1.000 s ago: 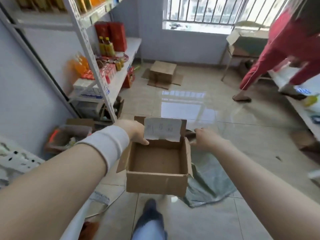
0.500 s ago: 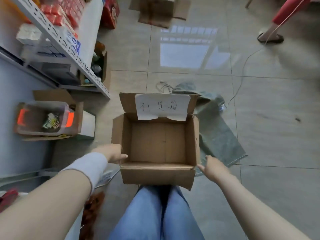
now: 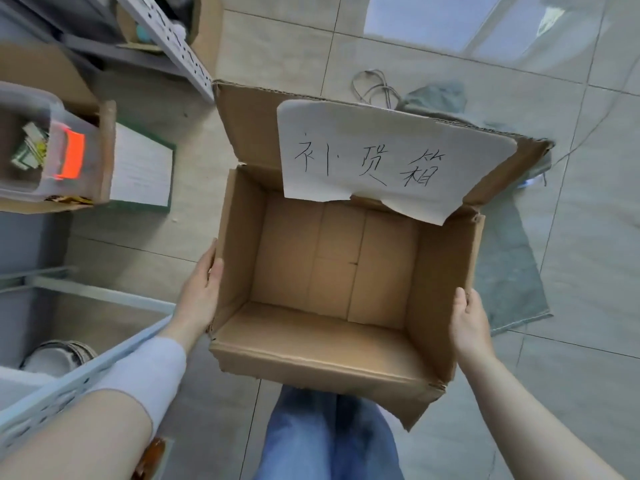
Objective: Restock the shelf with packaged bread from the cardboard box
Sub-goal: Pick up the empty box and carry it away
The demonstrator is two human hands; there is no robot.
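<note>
An open cardboard box point(image 3: 440, 271) sits low in front of my knees, and its inside holds nothing. A white paper label point(image 3: 363, 161) with handwritten characters is stuck on the raised far flap. My left hand point(image 3: 201, 292) presses flat against the outside of the box's left wall, fingers straight. My right hand point(image 3: 471, 320) lies against the outside of the right wall near the front corner. No packaged bread is in view. A grey perforated shelf post point(image 3: 176, 46) stands at the upper left.
At the left, a clear plastic bin with an orange latch point(image 3: 69, 157) sits in a cardboard tray, beside a green-edged board point(image 3: 142, 168). A grey-green cloth point(image 3: 512, 271) and a cable point(image 3: 374, 84) lie on the tiles behind the box. A shelf rail point(image 3: 52, 400) crosses the lower left.
The box has come down from chest height toward the floor. My hands slid from its far corners to its near side walls. My view has tilted down and closer.
</note>
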